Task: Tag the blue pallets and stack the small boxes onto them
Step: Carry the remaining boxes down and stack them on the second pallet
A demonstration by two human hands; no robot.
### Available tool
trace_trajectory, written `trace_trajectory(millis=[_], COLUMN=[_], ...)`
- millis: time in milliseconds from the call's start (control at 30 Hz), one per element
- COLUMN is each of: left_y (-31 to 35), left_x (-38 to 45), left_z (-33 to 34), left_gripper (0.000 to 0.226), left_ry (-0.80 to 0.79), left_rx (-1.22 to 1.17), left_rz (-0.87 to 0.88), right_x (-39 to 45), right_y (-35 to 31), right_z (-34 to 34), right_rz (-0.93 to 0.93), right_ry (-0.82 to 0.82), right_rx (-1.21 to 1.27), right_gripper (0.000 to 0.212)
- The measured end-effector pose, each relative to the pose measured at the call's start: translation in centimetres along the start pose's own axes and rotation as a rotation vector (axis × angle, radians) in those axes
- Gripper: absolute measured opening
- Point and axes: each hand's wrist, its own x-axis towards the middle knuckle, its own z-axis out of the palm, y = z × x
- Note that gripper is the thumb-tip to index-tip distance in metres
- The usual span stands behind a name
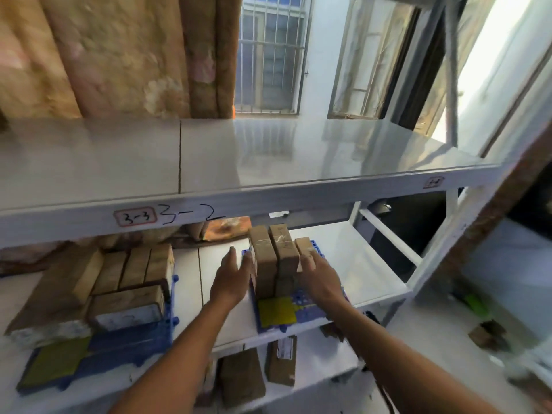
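Note:
A blue pallet [304,309] with a yellow tag [276,312] lies on the middle shelf. Small brown boxes [273,258] stand stacked on it. My left hand [234,279] is flat against the stack's left side, fingers apart. My right hand [318,276] rests at the stack's right side, touching a smaller box [303,246]; whether it grips the box is unclear. A second blue pallet [119,345] with a yellow-green tag [55,363] sits at the left, loaded with several brown boxes [131,282].
The white metal rack has an upper shelf [239,162] marked "3-3" and "3-2" on its edge. More brown boxes [242,380] lie on the lower shelf. Curtains and a barred window are behind. Floor clutter is at the right.

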Motion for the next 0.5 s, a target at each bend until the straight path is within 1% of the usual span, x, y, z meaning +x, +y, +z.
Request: trace_trajectory(millis=[133, 200, 367, 433, 500], left_y=[2.1, 2.8, 4.2, 3.7, 2.7], left_x=[-1.2, -2.8, -10.1, -13.7, -16.6], left_z=[-5.0, -7.8, -15.5, -18.6, -21.2], left_gripper=[0.067, 0.059, 0.057, 0.054, 0.052], left_ry=[0.022, 0.029, 0.050, 0.095, 0.160], left_rx=[0.078, 0.106, 0.111, 0.051, 0.002], left_rz=[0.085, 0.174, 0.349, 0.337, 0.240], right_x=[-2.3, -3.9, -9.9, -13.4, -16.9], right_y=[-3.3, -6.0, -13.9, -17.3, -20.5], right_z=[-3.0, -4.3, -5.0, -4.3, -3.3], right_rz=[-0.043, -0.023, -0.215, -0.280, -0.348], right_ry=[-0.048, -0.074, -0.065, -0.072, -0.082], right_rx=[-0.034, 0.001, -0.027, -0.001, 0.038], right_gripper=[0.042, 0.052, 0.060, 0.064, 0.066])
